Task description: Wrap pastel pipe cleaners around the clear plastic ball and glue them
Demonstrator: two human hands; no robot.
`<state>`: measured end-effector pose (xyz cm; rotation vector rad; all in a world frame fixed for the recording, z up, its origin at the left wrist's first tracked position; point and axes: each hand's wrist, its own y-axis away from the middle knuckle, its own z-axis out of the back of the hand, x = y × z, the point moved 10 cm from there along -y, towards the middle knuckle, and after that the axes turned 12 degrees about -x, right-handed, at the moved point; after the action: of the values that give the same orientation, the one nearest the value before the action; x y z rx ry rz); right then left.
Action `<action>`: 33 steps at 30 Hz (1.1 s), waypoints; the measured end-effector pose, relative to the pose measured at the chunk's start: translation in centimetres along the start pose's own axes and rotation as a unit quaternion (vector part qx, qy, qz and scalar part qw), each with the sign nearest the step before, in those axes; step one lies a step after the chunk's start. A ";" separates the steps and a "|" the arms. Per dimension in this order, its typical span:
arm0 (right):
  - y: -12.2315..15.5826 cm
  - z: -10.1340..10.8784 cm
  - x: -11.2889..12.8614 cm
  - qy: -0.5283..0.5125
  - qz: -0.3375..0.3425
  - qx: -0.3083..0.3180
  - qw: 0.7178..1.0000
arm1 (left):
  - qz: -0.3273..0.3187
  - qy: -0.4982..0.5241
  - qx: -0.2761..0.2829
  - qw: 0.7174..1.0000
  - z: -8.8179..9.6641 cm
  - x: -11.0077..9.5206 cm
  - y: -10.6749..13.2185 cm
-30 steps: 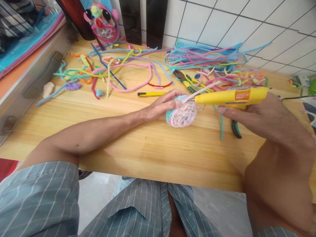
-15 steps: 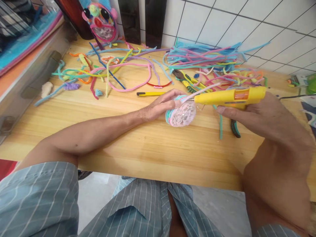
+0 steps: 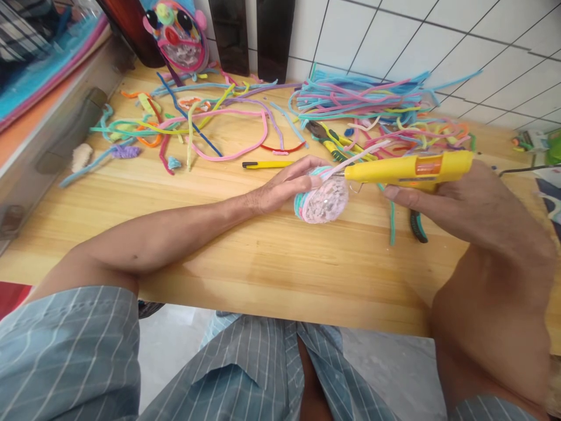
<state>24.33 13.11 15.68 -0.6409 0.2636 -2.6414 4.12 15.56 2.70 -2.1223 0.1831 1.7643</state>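
Note:
My left hand (image 3: 291,184) is closed around the edge of a small round craft piece (image 3: 326,200), clear and pale pink in front with turquoise and pink pipe cleaner round its side. A loose pale pink pipe cleaner (image 3: 363,155) sticks out from its top toward the upper right. In my right hand (image 3: 442,202) is a yellow glue gun (image 3: 394,168), pointing left. The gun's metal nozzle meets the top of the craft piece by my left thumb; whether glue comes out I cannot tell. Below the gun, a turquoise pipe cleaner (image 3: 392,222) lies on the table.
Bundled blue and pink pipe cleaners (image 3: 359,96) lie along the tiled wall. Yellow-green pliers (image 3: 326,140), a yellow utility knife (image 3: 267,165) and a dark-teal tool handle (image 3: 418,227) surround my hands. A decorated craft face (image 3: 179,41) stands at the back left, with loose pipe cleaners (image 3: 228,117) before it.
Both hands, the craft piece and the glue gun hold almost the same position. The whole view has shifted very slightly.

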 end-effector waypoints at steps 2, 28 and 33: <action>0.1 0.1 -0.1 0.005 0.004 -0.005 1.000 | 0.000 0.007 0.001 1.000 0.0 0.0 0.0; 0.4 -0.1 0.8 -0.040 0.068 0.001 0.997 | -0.004 0.000 0.005 1.000 0.0 -0.1 0.2; 0.2 0.1 0.6 -0.021 0.034 -0.003 0.999 | -0.006 0.006 0.003 1.000 0.1 0.0 0.1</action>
<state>23.96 12.67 15.98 -0.6751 0.2765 -2.5599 4.00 15.49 2.64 -2.1248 0.1789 1.7424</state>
